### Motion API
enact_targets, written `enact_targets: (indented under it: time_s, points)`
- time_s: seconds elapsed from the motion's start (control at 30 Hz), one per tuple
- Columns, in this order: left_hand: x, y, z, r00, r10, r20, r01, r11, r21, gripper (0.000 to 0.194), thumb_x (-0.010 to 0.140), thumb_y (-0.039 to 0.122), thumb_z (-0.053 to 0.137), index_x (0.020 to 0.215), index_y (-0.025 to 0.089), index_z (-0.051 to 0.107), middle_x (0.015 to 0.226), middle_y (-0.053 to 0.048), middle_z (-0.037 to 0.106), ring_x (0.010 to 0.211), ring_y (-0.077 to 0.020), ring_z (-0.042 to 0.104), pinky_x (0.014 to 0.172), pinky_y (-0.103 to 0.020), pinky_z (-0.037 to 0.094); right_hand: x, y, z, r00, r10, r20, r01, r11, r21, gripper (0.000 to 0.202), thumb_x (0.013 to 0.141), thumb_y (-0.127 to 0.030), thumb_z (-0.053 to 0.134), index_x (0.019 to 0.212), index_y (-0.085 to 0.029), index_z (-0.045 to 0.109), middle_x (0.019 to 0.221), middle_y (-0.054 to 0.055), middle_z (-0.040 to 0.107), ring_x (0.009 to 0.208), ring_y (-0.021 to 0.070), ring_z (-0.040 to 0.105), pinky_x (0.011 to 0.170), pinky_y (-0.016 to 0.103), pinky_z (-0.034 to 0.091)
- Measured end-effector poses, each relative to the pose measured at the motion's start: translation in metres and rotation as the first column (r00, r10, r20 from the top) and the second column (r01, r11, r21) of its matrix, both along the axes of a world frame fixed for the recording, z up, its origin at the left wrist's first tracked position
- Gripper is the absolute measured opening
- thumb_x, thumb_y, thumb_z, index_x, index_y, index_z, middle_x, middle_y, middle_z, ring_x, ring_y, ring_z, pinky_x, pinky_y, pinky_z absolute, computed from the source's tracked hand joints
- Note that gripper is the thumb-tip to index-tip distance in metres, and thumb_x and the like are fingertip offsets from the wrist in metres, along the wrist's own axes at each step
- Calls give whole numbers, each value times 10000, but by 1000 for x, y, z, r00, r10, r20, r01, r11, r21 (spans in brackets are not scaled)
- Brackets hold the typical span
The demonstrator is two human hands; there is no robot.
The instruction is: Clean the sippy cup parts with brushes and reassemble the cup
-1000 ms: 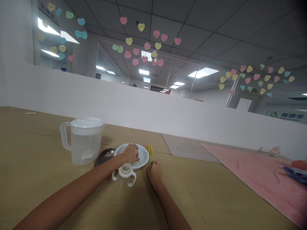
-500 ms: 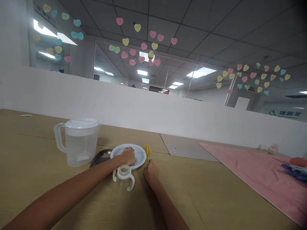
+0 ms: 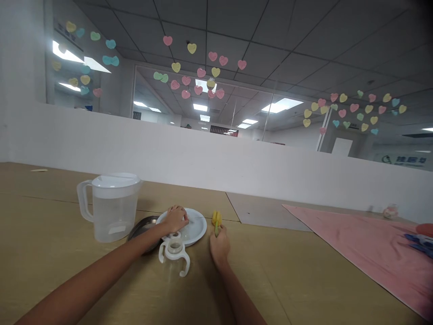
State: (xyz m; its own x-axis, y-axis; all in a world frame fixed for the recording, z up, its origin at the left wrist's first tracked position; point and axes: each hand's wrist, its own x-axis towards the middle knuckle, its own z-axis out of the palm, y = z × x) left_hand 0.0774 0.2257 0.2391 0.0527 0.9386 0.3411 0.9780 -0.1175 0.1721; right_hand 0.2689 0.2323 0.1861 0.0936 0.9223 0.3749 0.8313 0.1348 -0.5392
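A white plate point(image 3: 198, 228) lies on a tan tabletop point(image 3: 250, 280), and everything else is placed from it. The left hand point(image 3: 176, 220) reaches over the plate's left part, palm down, fingers curved and close together; whether they pinch anything is hidden. Something clear and colourless shows on the plate beside that hand, too faint to name.

Just right of the plate, the right hand point(image 3: 219, 244) pinches the green stem of a yellow-headed stick point(image 3: 217, 219) between thumb and fingers, head pointing away from the person.

On the near side of the plate stands a clear bottle point(image 3: 174, 247) with an open round mouth and a white collar with two curved handles; its contents cannot be made out. Left of the plate is a round, dark metal tray point(image 3: 142, 227), partly covered by the left forearm. Farther left, a translucent pitcher point(image 3: 115, 210) stands upright with its white lid on and its handle facing left; how full it is cannot be told. Well to the right of the plate lies a pink cloth point(image 3: 365, 243).
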Motion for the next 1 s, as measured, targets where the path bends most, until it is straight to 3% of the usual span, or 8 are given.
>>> enact_targets:
  time_s: [0.1, 0.23, 0.33, 0.4, 0.47, 0.63, 0.8, 1.0]
  points:
    - [-16, -3, 2, 994, -5, 107, -4, 997, 80, 227, 833, 247, 433, 850, 161, 642, 988, -91, 670, 1011, -246, 566, 913, -372, 382, 0, -2, 4, 969, -64, -239, 70, 997, 15, 466, 829, -251, 296, 1242, -112, 461, 1004, 131, 682, 863, 245, 647, 708, 320, 456]
    - [-32, -7, 4, 971, -51, 234, 14, 987, 157, 288, 856, 333, 376, 876, 167, 610, 951, -94, 687, 913, -234, 617, 842, -352, 434, -6, -2, -3, 916, 169, -363, -37, 938, 344, 468, 848, -296, 313, 1247, -123, 484, 983, 118, 681, 883, 245, 633, 751, 345, 478]
    - [-37, -9, 7, 943, -104, 317, 37, 977, 212, 331, 853, 392, 354, 899, 167, 592, 958, -101, 689, 899, -238, 631, 818, -350, 460, -10, 0, -13, 888, 431, -160, -267, 767, 584, 441, 876, -281, 314, 1236, -133, 522, 1050, 132, 664, 991, 230, 612, 811, 336, 492]
    - [-39, -10, 11, 921, -143, 362, 52, 967, 249, 341, 848, 403, 347, 920, 169, 584, 988, -104, 687, 919, -239, 633, 810, -349, 472, -11, -1, -17, 833, 552, 41, -461, 651, 603, 431, 878, -220, 303, 1232, -157, 541, 1027, 120, 672, 931, 201, 635, 776, 297, 510]
    - [-41, -10, 15, 900, -170, 401, 53, 957, 286, 337, 848, 404, 336, 917, 174, 573, 993, -99, 686, 933, -231, 633, 811, -345, 480, -11, -3, -17, 791, 600, 123, -544, 595, 591, 435, 878, -185, 292, 1232, -162, 544, 990, 113, 679, 854, 181, 649, 726, 272, 522]
    - [-46, -10, 26, 871, -152, 467, -13, 943, 331, 350, 855, 440, 306, 878, 181, 541, 912, -64, 689, 859, -192, 644, 796, -310, 486, -9, -9, -11, 862, 498, -93, -317, 674, 667, 408, 883, -174, 296, 1191, -124, 559, 982, 132, 669, 895, 193, 633, 746, 296, 525]
    - [-62, -10, 33, 868, 20, 497, -179, 945, 274, 337, 858, 394, 296, 919, 158, 530, 906, -78, 676, 800, -179, 648, 715, -273, 483, -10, -9, -15, 787, 576, 220, -583, 580, 569, 506, 754, -68, 345, 1189, -167, 585, 870, 84, 668, 771, 174, 629, 662, 259, 508]
    - [-93, -22, 30, 873, 284, 398, -323, 946, 35, 160, 791, 273, 458, 761, 165, 572, 468, 5, 594, 557, -179, 626, 597, -244, 447, -10, -6, -14, 862, 507, 3, -410, 693, 593, 443, 797, -82, 325, 1124, -140, 619, 884, 94, 671, 801, 174, 621, 702, 269, 497]
